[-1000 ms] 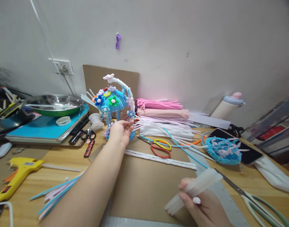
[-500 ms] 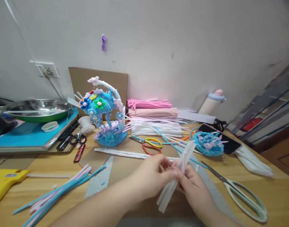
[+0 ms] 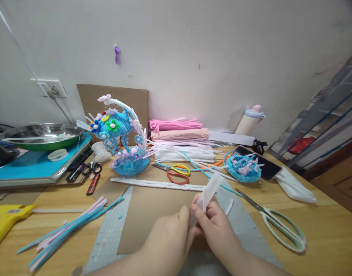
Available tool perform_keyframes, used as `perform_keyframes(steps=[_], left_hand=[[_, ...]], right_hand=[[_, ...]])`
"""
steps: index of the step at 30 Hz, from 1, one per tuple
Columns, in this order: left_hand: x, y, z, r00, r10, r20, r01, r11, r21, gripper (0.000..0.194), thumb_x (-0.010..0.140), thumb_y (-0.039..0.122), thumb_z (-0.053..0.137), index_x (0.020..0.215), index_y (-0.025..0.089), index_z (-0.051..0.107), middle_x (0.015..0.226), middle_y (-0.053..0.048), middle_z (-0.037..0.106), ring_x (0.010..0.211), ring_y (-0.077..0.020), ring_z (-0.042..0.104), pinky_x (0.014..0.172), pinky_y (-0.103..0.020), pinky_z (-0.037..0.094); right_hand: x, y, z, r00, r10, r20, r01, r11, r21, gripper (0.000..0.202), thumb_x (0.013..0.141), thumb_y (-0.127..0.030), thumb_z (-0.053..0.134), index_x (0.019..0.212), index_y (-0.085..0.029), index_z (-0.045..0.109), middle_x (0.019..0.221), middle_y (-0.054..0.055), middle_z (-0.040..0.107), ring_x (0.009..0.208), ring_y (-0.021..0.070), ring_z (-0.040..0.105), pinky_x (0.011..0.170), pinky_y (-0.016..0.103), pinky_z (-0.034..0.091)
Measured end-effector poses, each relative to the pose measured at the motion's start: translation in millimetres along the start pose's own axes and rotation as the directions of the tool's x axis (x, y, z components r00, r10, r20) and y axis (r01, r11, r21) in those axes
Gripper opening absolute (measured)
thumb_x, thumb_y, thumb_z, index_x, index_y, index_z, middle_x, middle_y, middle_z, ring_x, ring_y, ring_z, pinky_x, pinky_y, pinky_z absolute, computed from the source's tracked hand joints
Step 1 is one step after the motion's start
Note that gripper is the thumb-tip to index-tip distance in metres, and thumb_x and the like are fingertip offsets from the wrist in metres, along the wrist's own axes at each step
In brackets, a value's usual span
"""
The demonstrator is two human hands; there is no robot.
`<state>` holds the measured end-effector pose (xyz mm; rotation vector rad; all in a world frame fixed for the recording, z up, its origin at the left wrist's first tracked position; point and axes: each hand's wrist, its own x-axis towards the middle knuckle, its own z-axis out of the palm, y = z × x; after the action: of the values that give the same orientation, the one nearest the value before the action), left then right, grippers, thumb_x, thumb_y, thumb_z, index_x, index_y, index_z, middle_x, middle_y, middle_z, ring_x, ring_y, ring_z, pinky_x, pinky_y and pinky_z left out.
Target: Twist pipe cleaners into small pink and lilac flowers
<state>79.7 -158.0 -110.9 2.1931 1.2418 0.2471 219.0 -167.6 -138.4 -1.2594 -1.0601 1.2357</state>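
Both hands meet at the lower middle, around a bundle of translucent white sticks (image 3: 212,188). My right hand (image 3: 217,226) is closed round the bundle, thumb on its front, and the upper ends stick out above the fingers. My left hand (image 3: 171,234) presses against the lower part of the bundle, its fingers curled and partly hidden behind its back. Beneath the hands are a brown cardboard sheet (image 3: 144,218) and a grey mat (image 3: 104,234). Two long white fuzzy stems (image 3: 158,184) lie across the cardboard's far edge.
Large green-handled scissors (image 3: 282,228) lie at right, near a blue fuzzy piece (image 3: 243,168) and a phone (image 3: 268,166). A blue jellyfish ornament (image 3: 130,163) stands behind. Small scissors (image 3: 177,174), stem bundles (image 3: 184,153), a yellow glue gun (image 3: 9,220) and loose stems (image 3: 69,226) surround the work area.
The hands and the bundle have moved left and down, and the bundle's lower ends are now hidden by the hands. The whole view has shifted, with table items appearing further left.
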Motion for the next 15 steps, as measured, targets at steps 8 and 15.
perform_keyframes(steps=[8,15], left_hand=[[-10,-5,-4.4,0.995,0.036,0.096,-0.065,0.946,0.317,0.021,0.091,0.022,0.031,0.093,0.018,0.051,0.079,-0.008,0.069,0.066,-0.0264,0.066,0.056,-0.033,0.047],[-9,-8,3.1,0.983,0.17,-0.063,-0.174,0.983,-0.055,0.022,0.091,0.02,0.034,0.106,0.018,0.048,0.1,-0.011,0.062,0.092,-0.0228,0.059,0.08,-0.035,0.046]], right_hand=[[5,-8,-9,0.995,-0.038,0.095,0.039,0.999,-0.011,0.033,0.08,-0.05,0.057,0.09,-0.019,0.054,0.057,-0.007,0.041,0.047,0.0073,0.038,0.046,0.018,0.032],[5,-10,-18,0.947,-0.306,0.098,0.321,0.895,-0.31,0.027,0.089,-0.04,0.046,0.074,-0.019,0.053,0.058,-0.004,0.047,0.053,0.0105,0.046,0.051,0.021,0.037]])
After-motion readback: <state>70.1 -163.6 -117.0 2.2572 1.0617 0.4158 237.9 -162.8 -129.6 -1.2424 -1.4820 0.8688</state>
